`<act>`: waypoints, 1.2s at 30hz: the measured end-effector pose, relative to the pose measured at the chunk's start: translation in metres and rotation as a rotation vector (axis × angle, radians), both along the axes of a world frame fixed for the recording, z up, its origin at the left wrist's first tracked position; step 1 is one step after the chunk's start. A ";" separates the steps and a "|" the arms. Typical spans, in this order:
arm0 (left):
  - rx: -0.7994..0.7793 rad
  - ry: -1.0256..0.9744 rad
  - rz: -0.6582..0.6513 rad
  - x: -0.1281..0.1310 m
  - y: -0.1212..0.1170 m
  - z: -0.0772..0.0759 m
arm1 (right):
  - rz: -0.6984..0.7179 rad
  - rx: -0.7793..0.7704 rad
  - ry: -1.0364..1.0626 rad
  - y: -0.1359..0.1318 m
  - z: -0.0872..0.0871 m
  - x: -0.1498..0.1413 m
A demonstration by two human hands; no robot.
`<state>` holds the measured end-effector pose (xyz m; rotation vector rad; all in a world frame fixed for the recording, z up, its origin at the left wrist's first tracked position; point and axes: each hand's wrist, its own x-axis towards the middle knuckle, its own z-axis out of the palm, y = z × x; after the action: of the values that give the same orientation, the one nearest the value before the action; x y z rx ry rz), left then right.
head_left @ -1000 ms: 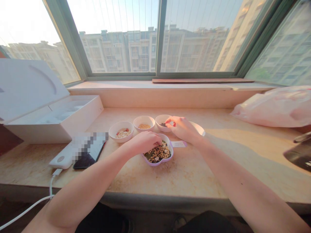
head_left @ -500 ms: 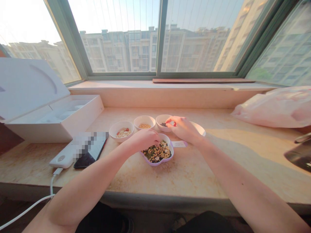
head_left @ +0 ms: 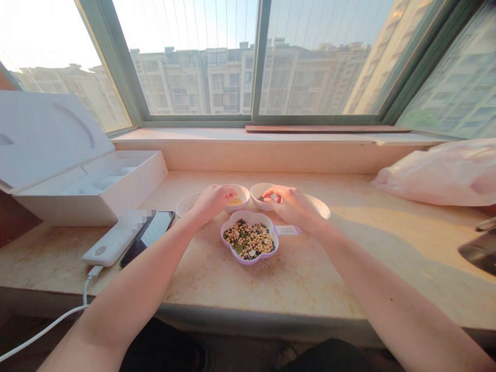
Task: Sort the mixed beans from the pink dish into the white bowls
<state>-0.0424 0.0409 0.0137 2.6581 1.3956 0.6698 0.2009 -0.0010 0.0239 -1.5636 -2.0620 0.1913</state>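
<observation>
Two bare hands work close together over a little cluster of dishes on a stone windowsill (head_left: pixel 217 289). The left hand (head_left: pixel 211 202) reaches across to a small white bowl of yellow grains (head_left: pixel 243 192), its fingers bunched and tips angled down just inside the rim; whether they pinch any grains, I cannot tell from here. That hand also hangs over part of a second white bowl (head_left: pixel 183 206), hiding what is in it. The right hand (head_left: pixel 290 206) curves over a white bowl of dark seeds (head_left: pixel 258 190), with thumb and forefinger drawn close above the seeds, though nothing held between them can be made out. Its wrist passes just beside a further white dish (head_left: pixel 323 206), mostly hidden behind the hand. A lilac flower-shaped dish (head_left: pixel 248 261) full of mixed beans and seeds sits on the near side of both bowls, roughly midway between the hands, untouched, its rounded lobes giving it no clear long axis. A small paper label (head_left: pixel 287 230) lies just to its right, under the right forearm's reach. Farther left are a white power bank (head_left: pixel 108 245), a phone (head_left: pixel 153 232) and an open white box (head_left: pixel 151 175), with a plastic bag (head_left: pixel 437 175) off to the right.
</observation>
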 end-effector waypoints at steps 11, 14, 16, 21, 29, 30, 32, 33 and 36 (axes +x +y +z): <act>-0.018 -0.001 0.054 -0.001 -0.003 0.001 | 0.012 -0.026 -0.006 -0.006 0.006 -0.005; 0.023 0.000 0.014 0.002 -0.005 0.002 | 0.020 -0.026 -0.006 -0.005 0.006 -0.005; 0.045 0.015 -0.065 0.006 -0.008 0.002 | 0.030 -0.017 -0.005 -0.004 0.004 -0.004; 0.072 0.055 -0.230 0.014 -0.016 0.003 | 0.149 -0.008 -0.027 -0.004 -0.003 -0.005; 0.065 0.064 -0.123 0.016 -0.024 0.011 | 0.507 -0.131 -0.095 -0.015 -0.019 -0.028; 0.063 0.070 -0.092 0.015 -0.024 0.012 | 0.516 -0.129 -0.129 -0.017 -0.020 -0.031; 0.054 0.080 -0.047 0.014 -0.023 0.013 | 0.495 -0.138 -0.192 -0.019 -0.023 -0.035; 0.047 0.083 -0.036 0.014 -0.023 0.013 | 0.475 -0.150 -0.218 -0.020 -0.024 -0.037; 0.044 0.086 -0.038 0.013 -0.020 0.011 | 0.454 -0.182 -0.263 -0.021 -0.026 -0.041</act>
<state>-0.0291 0.0205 0.0242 2.7716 1.3615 0.5968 0.1603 -0.0222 -0.0017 -1.2470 -2.6568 0.3629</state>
